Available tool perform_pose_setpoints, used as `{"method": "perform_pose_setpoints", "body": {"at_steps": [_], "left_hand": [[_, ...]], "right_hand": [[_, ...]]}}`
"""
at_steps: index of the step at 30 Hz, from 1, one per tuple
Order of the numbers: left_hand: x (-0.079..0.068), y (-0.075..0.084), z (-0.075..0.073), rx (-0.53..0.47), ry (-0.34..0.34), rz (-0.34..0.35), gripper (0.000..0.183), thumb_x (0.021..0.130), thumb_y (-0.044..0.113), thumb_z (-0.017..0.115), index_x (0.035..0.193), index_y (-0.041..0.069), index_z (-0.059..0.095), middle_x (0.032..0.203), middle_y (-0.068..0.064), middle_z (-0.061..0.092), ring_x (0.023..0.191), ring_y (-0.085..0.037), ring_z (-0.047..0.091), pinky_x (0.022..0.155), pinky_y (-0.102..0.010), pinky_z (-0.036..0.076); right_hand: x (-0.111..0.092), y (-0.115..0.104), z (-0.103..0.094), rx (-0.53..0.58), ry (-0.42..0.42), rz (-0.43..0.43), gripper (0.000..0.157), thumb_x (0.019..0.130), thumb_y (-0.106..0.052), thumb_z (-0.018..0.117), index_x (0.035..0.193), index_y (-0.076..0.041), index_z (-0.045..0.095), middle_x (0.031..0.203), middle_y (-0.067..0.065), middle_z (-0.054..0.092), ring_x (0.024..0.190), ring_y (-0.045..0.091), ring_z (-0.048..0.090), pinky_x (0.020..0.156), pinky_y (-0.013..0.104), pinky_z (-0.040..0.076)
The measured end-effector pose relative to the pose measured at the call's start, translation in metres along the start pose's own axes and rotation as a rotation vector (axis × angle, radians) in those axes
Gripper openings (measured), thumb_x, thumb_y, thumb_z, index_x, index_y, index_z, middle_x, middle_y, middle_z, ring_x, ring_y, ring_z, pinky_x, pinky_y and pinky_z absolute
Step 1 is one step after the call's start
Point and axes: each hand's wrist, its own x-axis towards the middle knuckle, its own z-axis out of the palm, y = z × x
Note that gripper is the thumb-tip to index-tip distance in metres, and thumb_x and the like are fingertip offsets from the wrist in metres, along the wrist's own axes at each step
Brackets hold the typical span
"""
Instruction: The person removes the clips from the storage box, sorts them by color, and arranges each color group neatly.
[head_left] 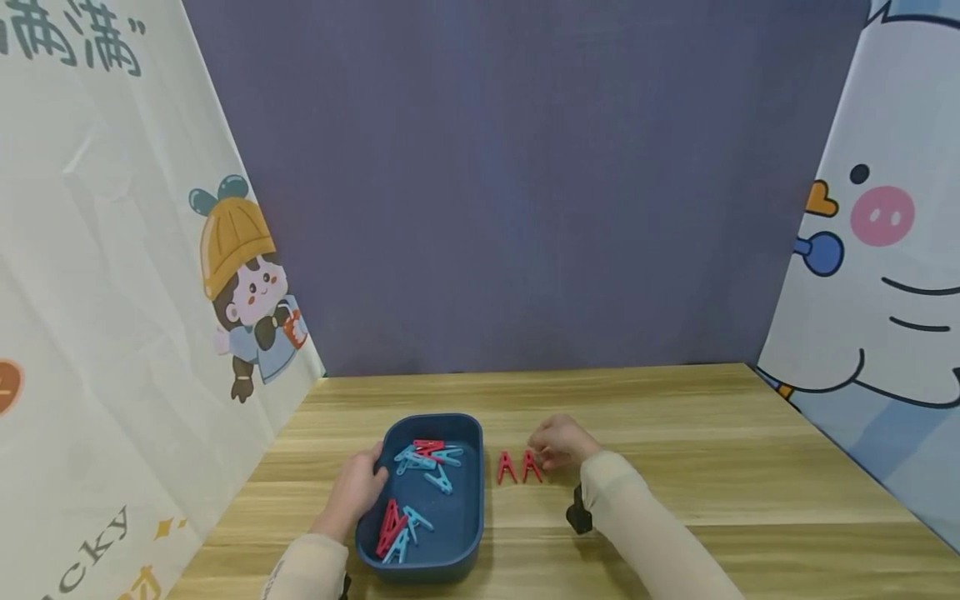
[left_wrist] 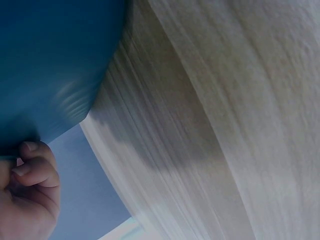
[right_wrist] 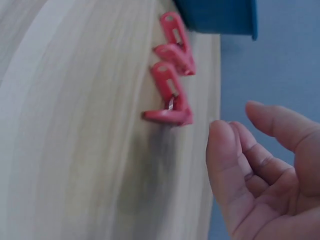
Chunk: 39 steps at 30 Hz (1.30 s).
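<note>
gripping the blue box [head_left: 453,508] by its left rim is your left hand [head_left: 356,490]. your right hand [head_left: 562,442], loosely open with thumb apart, is just beside two red clothespins [head_left: 506,457] on the table [head_left: 712,450], right of the box.

Over at seven o'clock, the person's left sleeve [head_left: 309,568] is cream-coloured and reaches the wrist, with small dark lettering [head_left: 274,578] along its nine o'clock edge, too small for me to read. A sliver of black gear [head_left: 345,587] peeks out at its four o'clock side. Toward five o'clock, the right sleeve [head_left: 660,529] is the same cream, and a chunky black device [head_left: 579,511] juts out at the cuff's [head_left: 609,471] eight o'clock.
</note>
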Motion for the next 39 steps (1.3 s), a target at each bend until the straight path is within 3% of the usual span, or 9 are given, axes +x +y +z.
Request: {"method": "perform_pose_setpoints", "body": {"at_steps": [9, 17, 22, 25, 32, 39], "left_hand": [[0.001, 0.001, 0.000, -0.008, -0.001, -0.006, 0.047, 0.089, 0.004, 0.054, 0.131, -0.011, 0.041, 0.129, -0.028, 0.046, 0.119, -0.041, 0.043, 0.094, -0.052, 0.038], [0.001, 0.002, 0.000, -0.009, -0.018, -0.018, 0.047, 0.089, 0.004, 0.054, 0.132, -0.011, 0.040, 0.131, -0.028, 0.044, 0.120, -0.041, 0.041, 0.095, -0.053, 0.038], [0.000, 0.002, -0.001, -0.012, -0.019, -0.017, 0.048, 0.089, 0.003, 0.053, 0.132, -0.010, 0.040, 0.131, -0.028, 0.044, 0.120, -0.042, 0.041, 0.095, -0.053, 0.038], [0.000, 0.002, -0.001, -0.016, -0.018, -0.012, 0.047, 0.089, 0.003, 0.054, 0.132, -0.011, 0.040, 0.130, -0.028, 0.044, 0.120, -0.041, 0.042, 0.094, -0.053, 0.038], [0.000, 0.002, 0.000, -0.026, -0.017, -0.022, 0.047, 0.089, 0.003, 0.053, 0.132, -0.011, 0.040, 0.131, -0.028, 0.044, 0.120, -0.041, 0.041, 0.095, -0.053, 0.038], [-0.001, 0.002, -0.002, -0.014, -0.011, -0.006, 0.047, 0.088, 0.003, 0.054, 0.131, -0.012, 0.041, 0.129, -0.029, 0.045, 0.119, -0.042, 0.042, 0.094, -0.053, 0.038]], "right_hand": [[-0.006, -0.022, 0.007, -0.052, 0.005, -0.053, 0.017, 0.086, -0.006, 0.057, 0.097, 0.006, 0.063, 0.090, 0.019, 0.059, 0.066, 0.025, 0.063, 0.058, 0.035, 0.056], [-0.008, -0.032, 0.015, -0.057, -0.064, -0.092, 0.026, 0.086, -0.010, 0.059, 0.105, 0.008, 0.061, 0.087, 0.013, 0.063, 0.073, 0.026, 0.064, 0.063, 0.037, 0.056], [-0.007, -0.039, 0.025, -0.024, -0.121, -0.121, 0.027, 0.087, -0.010, 0.060, 0.106, 0.009, 0.060, 0.094, 0.019, 0.062, 0.080, 0.031, 0.064, 0.067, 0.039, 0.056], [-0.008, -0.043, 0.032, 0.008, -0.161, -0.126, 0.026, 0.087, -0.009, 0.060, 0.105, 0.009, 0.059, 0.095, 0.021, 0.062, 0.078, 0.030, 0.064, 0.069, 0.041, 0.056], [-0.012, -0.054, 0.044, -0.002, -0.197, -0.159, 0.025, 0.086, -0.014, 0.063, 0.104, 0.004, 0.062, 0.090, 0.013, 0.063, 0.071, 0.020, 0.063, 0.064, 0.037, 0.056], [-0.016, -0.063, 0.055, -0.007, -0.255, -0.181, 0.030, 0.087, -0.014, 0.062, 0.109, 0.006, 0.061, 0.090, 0.013, 0.063, 0.070, 0.021, 0.063, 0.066, 0.041, 0.056]]}}
